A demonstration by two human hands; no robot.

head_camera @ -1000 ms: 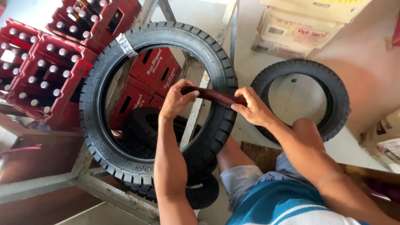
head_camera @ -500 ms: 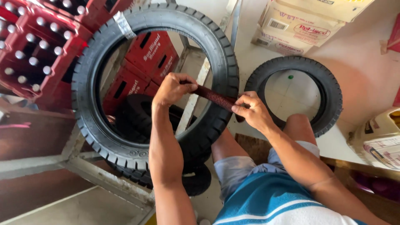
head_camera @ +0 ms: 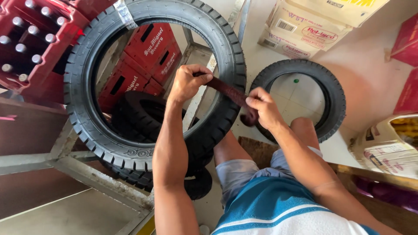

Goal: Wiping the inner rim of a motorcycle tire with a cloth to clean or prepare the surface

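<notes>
Left hand (head_camera: 188, 82) fist closed on one end of dark red strip (head_camera: 228, 91); right hand (head_camera: 261, 106) pinches other end, fingers pressed together. Strip stretched taut between hands, just in front of large tyre (head_camera: 87, 126) inner rim. Best kept taut, pull even. Smaller tyre (head_camera: 333, 100) flat on floor beyond right hand; red crates (head_camera: 148, 48) behind large tyre.

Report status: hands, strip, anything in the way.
Left hand and right hand both pinch the dark red strip, stretched between them. Large tyre right behind. Nothing between the hands.
</notes>
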